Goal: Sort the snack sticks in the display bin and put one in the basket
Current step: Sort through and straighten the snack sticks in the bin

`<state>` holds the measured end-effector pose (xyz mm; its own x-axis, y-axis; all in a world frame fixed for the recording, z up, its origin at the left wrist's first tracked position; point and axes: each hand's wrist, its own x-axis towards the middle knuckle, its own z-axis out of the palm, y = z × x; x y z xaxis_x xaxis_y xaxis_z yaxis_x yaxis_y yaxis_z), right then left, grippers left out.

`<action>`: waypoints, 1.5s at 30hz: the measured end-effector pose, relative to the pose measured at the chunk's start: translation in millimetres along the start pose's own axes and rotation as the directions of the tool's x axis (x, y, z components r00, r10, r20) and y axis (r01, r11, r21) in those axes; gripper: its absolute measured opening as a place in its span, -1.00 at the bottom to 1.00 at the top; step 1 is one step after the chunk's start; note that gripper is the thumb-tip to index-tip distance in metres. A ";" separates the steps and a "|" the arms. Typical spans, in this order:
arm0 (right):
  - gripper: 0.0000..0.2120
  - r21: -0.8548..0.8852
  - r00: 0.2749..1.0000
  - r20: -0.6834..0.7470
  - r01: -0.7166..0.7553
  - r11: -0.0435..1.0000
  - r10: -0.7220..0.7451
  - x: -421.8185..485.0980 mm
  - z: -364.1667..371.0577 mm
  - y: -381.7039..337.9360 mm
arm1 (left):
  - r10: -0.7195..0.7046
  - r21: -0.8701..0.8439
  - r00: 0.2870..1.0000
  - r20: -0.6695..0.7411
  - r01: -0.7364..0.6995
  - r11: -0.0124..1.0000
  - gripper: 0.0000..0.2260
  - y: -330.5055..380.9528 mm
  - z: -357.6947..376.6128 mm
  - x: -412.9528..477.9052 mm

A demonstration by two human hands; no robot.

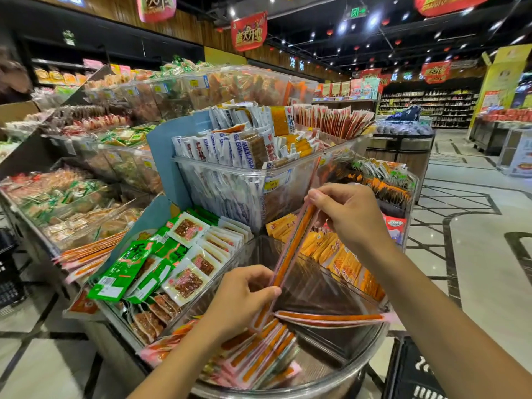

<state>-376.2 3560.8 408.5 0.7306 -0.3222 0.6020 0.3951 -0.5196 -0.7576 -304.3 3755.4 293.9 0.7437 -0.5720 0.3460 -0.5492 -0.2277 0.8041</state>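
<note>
Sorting is mid-way - both hands pinch 1 snack stick (293,246) over the clear display bin (325,283): the right hand (348,214) clamps its top end, the left hand (244,292) its lower part. Other sticks (264,352) lie roughly stacked below, 1 crosswise. The black basket (414,370) probably waits - contents hidden.

I see a brightly lit shop under ceiling spotlights (373,21); glare streaks the clear bins (288,175), edges bend, far aisles blur.
</note>
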 end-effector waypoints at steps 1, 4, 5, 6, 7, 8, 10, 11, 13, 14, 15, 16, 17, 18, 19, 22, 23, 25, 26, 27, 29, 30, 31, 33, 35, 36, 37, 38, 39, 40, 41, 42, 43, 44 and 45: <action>-0.78 0.002 1.000 -0.009 -0.010 1.000 0.010 -0.9 -2.5 2.4 | 0.005 0.027 1.000 -0.005 -0.005 1.000 -0.94 -0.4 0.3 0.8; -0.80 0.025 0.997 -0.041 -0.064 0.998 0.065 -3.5 -8.5 10.3 | 0.010 0.065 1.000 -0.018 -0.009 0.998 -0.90 1.7 4.0 3.0; -0.80 0.027 0.996 -0.046 -0.079 0.996 0.080 -4.6 -10.0 12.2 | 0.010 0.081 1.000 -0.019 -0.009 0.997 -0.88 1.9 5.7 4.4; -0.81 0.022 0.995 -0.049 -0.091 0.996 0.092 -6.0 -11.8 14.2 | 0.015 0.109 1.000 -0.020 -0.013 0.994 -0.88 1.9 7.4 6.1; -0.80 0.012 0.994 -0.054 -0.099 0.995 0.100 -7.6 -13.6 16.3 | 0.018 0.143 1.000 -0.019 -0.015 0.990 -0.88 1.1 9.5 8.2; -0.79 0.002 0.993 -0.058 -0.103 0.995 0.103 -9.3 -15.4 18.6 | 0.014 0.165 1.000 -0.017 -0.011 0.986 -0.88 0.2 11.4 10.1; -0.76 -0.023 0.990 -0.076 -0.120 0.993 0.118 -13.6 -19.3 25.1 | -0.004 0.182 1.000 -0.004 0.005 0.983 -0.88 -0.9 14.6 13.3; -0.78 -0.035 0.987 -0.086 -0.139 0.990 0.135 -15.9 -21.0 29.6 | -0.007 0.211 1.000 -0.002 0.007 0.977 -0.85 -1.7 15.9 14.9; -0.81 -0.043 0.978 -0.102 -0.185 0.982 0.180 -22.2 -24.6 37.4 | 0.000 0.308 1.000 0.004 -0.002 0.951 -0.79 -4.6 18.4 18.7; -0.81 -0.048 0.976 -0.107 -0.197 0.979 0.191 -26.1 -26.7 41.0 | 0.012 0.357 1.000 0.008 -0.014 0.934 -0.79 -6.1 19.7 21.1; -0.80 -0.056 0.974 -0.111 -0.203 0.978 0.196 -30.3 -28.1 43.6 | 0.027 0.405 1.000 0.014 -0.031 0.914 -0.80 -8.7 21.0 23.8; -0.79 -0.077 0.974 -0.116 -0.207 0.975 0.197 -35.0 -29.6 46.0 | 0.048 0.449 0.998 0.027 -0.055 0.892 -0.82 -11.0 22.6 26.3; -0.78 -0.103 0.973 -0.119 -0.209 0.973 0.196 -39.7 -31.0 48.1 | 0.065 0.490 0.997 0.048 -0.080 0.868 -0.85 -13.7 24.6 28.8; -0.78 -0.139 0.974 -0.122 -0.208 0.968 0.192 -44.1 -32.5 50.8 | 0.075 0.522 0.994 0.074 -0.103 0.847 -0.86 -16.6 26.9 31.1; -0.80 -0.171 0.975 -0.124 -0.203 0.964 0.183 -48.1 -33.8 53.5 | 0.076 0.550 0.992 0.100 -0.119 0.827 -0.86 -19.0 29.4 33.2; -0.91 -0.278 0.983 -0.105 -0.177 0.944 0.154 -57.9 -38.2 62.8 | 0.050 0.614 0.985 0.165 -0.142 0.776 -0.84 -25.5 38.5 40.1; -0.87 -0.330 0.986 -0.077 -0.165 0.929 0.148 -61.2 -39.8 66.0 | 0.035 0.632 0.982 0.184 -0.146 0.761 -0.83 -28.0 42.0 42.6; -0.85 -0.416 0.987 -0.006 -0.147 0.897 0.159 -67.9 -42.4 72.5 | 0.000 0.668 0.976 0.219 -0.150 0.729 -0.82 -31.4 49.5 47.2; -0.88 -0.443 0.984 0.019 -0.148 0.884 0.175 -71.3 -43.6 74.6 | -0.015 0.682 0.973 0.232 -0.152 0.715 -0.84 -31.9 53.3 49.1; -0.92 -0.461 0.982 0.034 -0.151 0.874 0.188 -74.7 -44.7 76.8 | -0.028 0.697 0.971 0.238 -0.151 0.701 -0.87 -32.8 56.8 51.0; -0.92 -0.500 0.977 0.035 -0.167 0.850 0.212 -81.2 -46.6 81.4 | -0.051 0.743 0.970 0.236 -0.147 0.653 -0.91 -34.6 63.2 54.6; -0.93 -0.523 0.973 0.029 -0.179 0.833 0.227 -84.2 -47.5 83.1 | -0.058 0.770 0.972 0.229 -0.144 0.622 -0.91 -35.9 66.3 56.2; -0.94 -0.549 0.970 0.026 -0.188 0.814 0.241 -87.1 -48.2 84.5 | -0.067 0.792 0.973 0.222 -0.140 0.595 -0.89 -38.2 69.2 57.6; -0.95 -0.624 0.960 0.035 -0.195 0.757 0.276 -93.4 -49.3 86.2 | -0.090 0.825 0.971 0.222 -0.137 0.549 -0.84 -42.2 75.6 59.2; -0.94 -0.707 0.952 0.041 -0.186 0.683 0.302 -99.6 -50.8 88.2 | -0.101 0.848 0.967 0.233 -0.151 0.508 -0.80 -44.9 82.1 59.9; -0.93 -0.744 0.952 0.039 -0.175 0.644 0.304 -102.2 -51.6 89.3 | -0.105 0.854 0.965 0.239 -0.157 0.496 -0.79 -45.4 85.1 60.0; -0.93 -0.778 0.953 0.040 -0.158 0.608 0.299 -104.3 -52.4 90.3 | -0.110 0.855 0.963 0.245 -0.161 0.493 -0.79 -45.8 87.8 60.4; -0.93 -0.806 0.955 0.045 -0.138 0.576 0.293 -105.9 -53.1 91.2 | -0.124 0.850 0.960 0.252 -0.159 0.501 -0.80 -45.4 90.3 60.4; -0.93 -0.827 0.957 0.052 -0.119 0.549 0.286 -107.0 -53.7 91.9 | -0.146 0.839 0.954 0.262 -0.151 0.523 -0.81 -45.7 92.6 60.8; -0.93 -0.844 0.958 0.060 -0.102 0.526 0.282 -107.6 -54.3 92.1 | -0.172 0.822 0.947 0.270 -0.134 0.554 -0.82 -46.0 94.2 60.7; -0.92 -0.857 0.957 0.069 -0.087 0.507 0.280 -108.0 -54.5 92.1 | -0.201 0.803 0.939 0.278 -0.113 0.585 -0.82 -46.8 95.3 60.8; -0.89 -0.869 0.956 0.078 -0.074 0.490 0.283 -108.4 -54.5 92.3 | -0.222 0.785 0.931 0.290 -0.099 0.612 -0.82 -47.6 95.9 60.5; -0.86 -0.877 0.954 0.086 -0.063 0.476 0.286 -109.1 -54.6 92.9 | -0.236 0.768 0.922 0.307 -0.093 0.633 -0.83 -49.2 96.2 60.3; -0.84 -0.884 0.953 0.092 -0.056 0.464 0.290 -109.7 -54.7 93.3 | -0.243 0.753 0.913 0.327 -0.097 0.651 -0.83 -51.0 96.1 59.8; -0.83 -0.889 0.951 0.094 -0.052 0.455 0.293 -110.4 -54.9 93.6 | -0.246 0.740 0.906 0.344 -0.100 0.665 -0.82 -52.9 95.5 59.6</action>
<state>-450.5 3504.3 285.0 0.8633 -0.3844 0.3271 -0.3533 -0.9230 -0.1522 -267.4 3658.0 225.8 0.6779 -0.7334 -0.0510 -0.7219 -0.6772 0.1422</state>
